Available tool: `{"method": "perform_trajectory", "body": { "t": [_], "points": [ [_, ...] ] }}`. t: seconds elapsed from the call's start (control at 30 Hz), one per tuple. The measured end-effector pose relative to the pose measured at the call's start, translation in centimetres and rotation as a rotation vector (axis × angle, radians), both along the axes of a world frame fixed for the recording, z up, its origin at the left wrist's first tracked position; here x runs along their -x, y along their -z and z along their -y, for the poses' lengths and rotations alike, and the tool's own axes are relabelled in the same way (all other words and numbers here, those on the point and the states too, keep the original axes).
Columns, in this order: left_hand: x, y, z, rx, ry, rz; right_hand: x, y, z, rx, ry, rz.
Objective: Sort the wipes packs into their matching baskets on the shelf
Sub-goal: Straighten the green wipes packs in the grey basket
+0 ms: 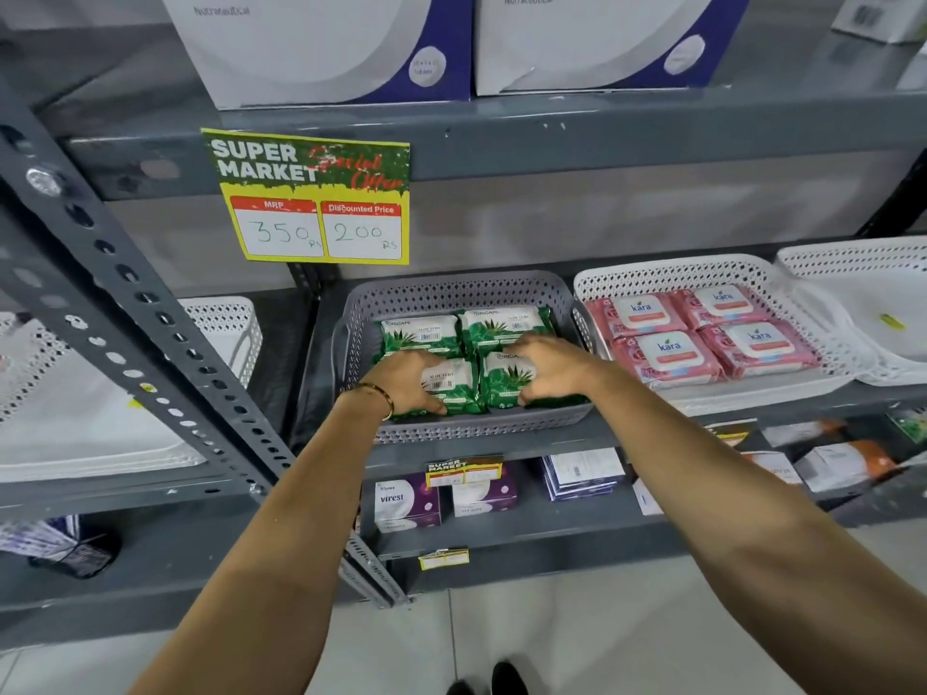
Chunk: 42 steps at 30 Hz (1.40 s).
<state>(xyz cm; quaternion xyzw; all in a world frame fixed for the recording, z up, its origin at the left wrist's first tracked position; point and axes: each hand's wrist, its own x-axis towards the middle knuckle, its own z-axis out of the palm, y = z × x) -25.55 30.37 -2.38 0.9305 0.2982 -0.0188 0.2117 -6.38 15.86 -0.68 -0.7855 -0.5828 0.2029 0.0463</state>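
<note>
Two bare forearms reach forward and up from the bottom of the view toward a grey metal shelf. The left hand, with a thin bangle at the wrist, lies palm-down on the front-left green wipes pack, fingers loosely spread, thumb at its near edge. The right hand rests the same way on the front-right green pack; neither hand lifts a pack. Four green packs fill a grey basket in a two-by-two block. Just right, a white basket holds four pink packs, also two by two. Farther right, another white basket appears empty. The sorting looks nearly done. To finish well, press the front packs flat and square against the rear pair, labels up.
</note>
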Motion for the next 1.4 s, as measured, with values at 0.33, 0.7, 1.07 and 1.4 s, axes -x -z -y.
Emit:
{"method": "perform_trajectory", "body": {
  "t": [0.33, 0.7, 1.07, 1.4],
  "points": [
    [0.7, -0.2, 0.6, -0.041, -0.034, 0.010, 1.0, -0.1, 0.1, -0.004, 0.001, -0.023],
    [0.9, 0.1, 0.4, -0.015, -0.058, 0.030, 1.1, 0.1, -0.2, -0.020, -0.014, -0.033],
    [-1.1, 0.7, 0.0, -0.181, -0.173, 0.062, 0.3, 2.0, -3.3, -0.294, 0.190, 0.206],
    [-3.9, 3.2, -0.7, -0.233, -0.106, -0.102, 0.8, 6.2, -5.9, -0.099, 0.164, 0.194]
  ]
}}
